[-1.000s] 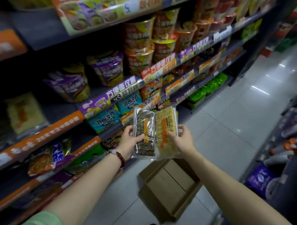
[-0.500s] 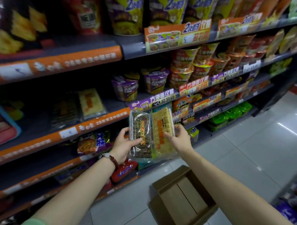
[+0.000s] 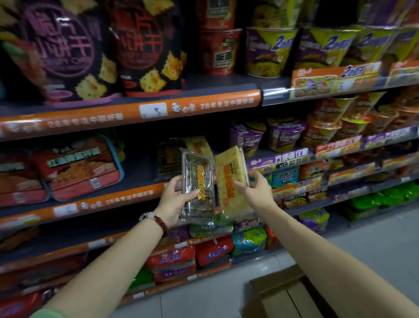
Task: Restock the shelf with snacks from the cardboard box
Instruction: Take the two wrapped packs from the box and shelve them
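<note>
My left hand [image 3: 173,200] grips a dark seaweed-coloured snack pack [image 3: 198,183] in clear wrap, held upright. Beside it my right hand [image 3: 255,188] grips a yellow snack pack [image 3: 232,179] of the same shape. Both packs are raised in front of the second shelf [image 3: 123,198], whose edge carries an orange strip. On that shelf, just behind them, lie a dark pack [image 3: 167,158] and a yellow pack [image 3: 198,143] of the same kinds. The open cardboard box [image 3: 281,297] sits on the floor at the lower right, partly hidden by my right forearm.
Red tray packs [image 3: 81,166] fill the shelf's left part and purple noodle cups [image 3: 248,135] its right. Large cracker bags [image 3: 62,50] stand on the shelf above. Lower shelves hold red and green bags. Pale floor tiles [image 3: 375,247] lie to the right.
Both hands have lifted the two packs up and toward the second shelf. The packs have parted slightly. My view has swung left and closer to the shelves; the box now sits lower right.
</note>
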The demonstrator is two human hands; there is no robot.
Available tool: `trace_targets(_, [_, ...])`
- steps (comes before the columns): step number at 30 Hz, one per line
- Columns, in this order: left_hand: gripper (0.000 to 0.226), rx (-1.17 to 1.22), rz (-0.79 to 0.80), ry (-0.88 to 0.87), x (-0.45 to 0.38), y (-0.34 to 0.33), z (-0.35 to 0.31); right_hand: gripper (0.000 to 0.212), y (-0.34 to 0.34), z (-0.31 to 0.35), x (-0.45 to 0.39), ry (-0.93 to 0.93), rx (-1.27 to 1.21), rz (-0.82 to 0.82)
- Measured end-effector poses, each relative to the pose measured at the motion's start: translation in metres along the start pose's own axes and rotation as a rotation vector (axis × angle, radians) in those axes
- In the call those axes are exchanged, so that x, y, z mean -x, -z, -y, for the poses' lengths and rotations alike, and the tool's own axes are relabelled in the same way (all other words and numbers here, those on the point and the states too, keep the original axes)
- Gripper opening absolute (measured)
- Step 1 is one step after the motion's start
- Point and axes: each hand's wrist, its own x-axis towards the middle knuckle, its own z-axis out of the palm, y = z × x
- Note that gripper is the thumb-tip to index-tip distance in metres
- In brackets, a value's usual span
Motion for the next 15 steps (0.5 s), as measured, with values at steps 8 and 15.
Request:
trace_targets(8, [0.045, 0.032, -0.132, -0.059, -0.024, 0.037, -0.033, 0.041, -0.046, 0.041, -0.039, 0.087, 0.01, 0.035])
trace_targets(15, [0.056, 0.059, -0.249, -0.032, -0.072, 0.044, -0.053, 0.051, -0.058, 0.064, -0.104, 0.066, 0.001, 0.133])
